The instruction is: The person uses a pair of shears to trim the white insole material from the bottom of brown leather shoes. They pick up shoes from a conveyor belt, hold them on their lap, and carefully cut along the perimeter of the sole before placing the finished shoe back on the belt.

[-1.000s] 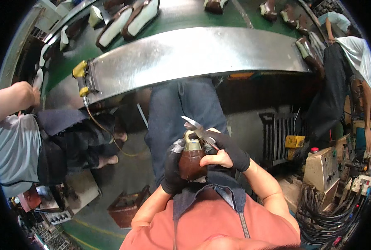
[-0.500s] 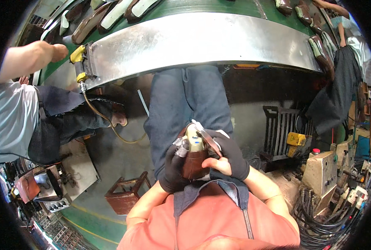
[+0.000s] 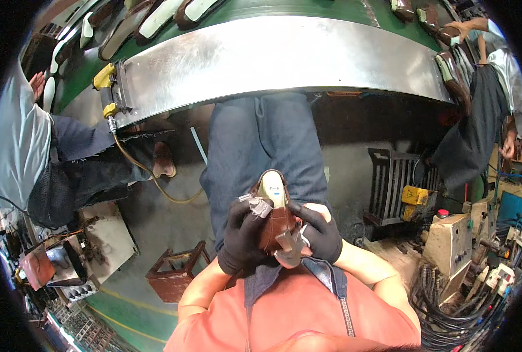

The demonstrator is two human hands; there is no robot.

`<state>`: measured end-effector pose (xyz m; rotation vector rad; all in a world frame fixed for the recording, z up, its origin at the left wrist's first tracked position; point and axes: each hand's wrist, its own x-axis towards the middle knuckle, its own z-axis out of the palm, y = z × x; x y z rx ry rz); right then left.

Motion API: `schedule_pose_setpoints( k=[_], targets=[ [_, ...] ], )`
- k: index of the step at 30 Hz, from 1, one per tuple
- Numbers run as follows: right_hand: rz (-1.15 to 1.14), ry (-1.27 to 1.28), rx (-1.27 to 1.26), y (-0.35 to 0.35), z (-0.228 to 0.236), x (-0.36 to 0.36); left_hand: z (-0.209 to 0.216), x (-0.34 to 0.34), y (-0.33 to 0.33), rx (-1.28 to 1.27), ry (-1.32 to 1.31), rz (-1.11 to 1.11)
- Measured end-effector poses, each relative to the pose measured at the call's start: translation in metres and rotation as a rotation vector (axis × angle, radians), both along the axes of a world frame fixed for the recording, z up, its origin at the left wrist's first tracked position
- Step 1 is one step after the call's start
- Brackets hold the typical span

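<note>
Over my lap, toe toward my body, sits a brown leather shoe (image 3: 271,230) with a pale insole (image 3: 273,186) bearing a blue mark. My left hand (image 3: 240,234), in a black glove, is closed around the shoe's left side. Crumpled silvery material (image 3: 255,205) shows at its fingertips; I cannot tell what it is. My right hand (image 3: 321,233), gloved in black, is against the shoe's other side and closed on a metal hand tool (image 3: 288,249) with a broad flat end. That end lies over the shoe's near part. The tool's grip is mostly hidden by my fingers.
A metal worktop (image 3: 261,58) spans the front, with a yellow-and-black air tool (image 3: 106,91) and hose at its left. Shoes line the green conveyor (image 3: 308,8) behind. Co-workers stand at left and right. A wooden stool (image 3: 176,273) and a machine with cables (image 3: 451,237) flank me.
The metal tool has swung from the shoe's far opening toward my body. My right fingers now press the shoe's side. The left co-worker's arm has drawn back; the right co-worker's hand grips a shoe.
</note>
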<state>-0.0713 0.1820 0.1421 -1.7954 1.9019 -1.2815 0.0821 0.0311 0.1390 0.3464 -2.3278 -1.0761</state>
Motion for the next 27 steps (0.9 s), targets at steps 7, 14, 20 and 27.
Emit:
schedule_pose_setpoints(
  k=[7, 14, 20, 27],
  targets=[
    [0.055, -0.014, 0.015, -0.002, -0.008, -0.004, -0.045, 0.031, 0.013, 0.512, -0.191, 0.001],
    [-0.037, -0.213, 0.135, -0.035, 0.012, -0.023, -0.098, -0.016, -0.029, -0.198, -0.28, -0.052],
    [-0.136, -0.534, 0.044, -0.099, 0.003, -0.087, 0.003, -0.058, -0.06, 0.463, -0.223, 0.027],
    [-0.28, -0.757, 0.487, -0.029, -0.085, -0.072, -0.102, -0.047, -0.009, 0.571, -0.261, 0.447]
  ],
)
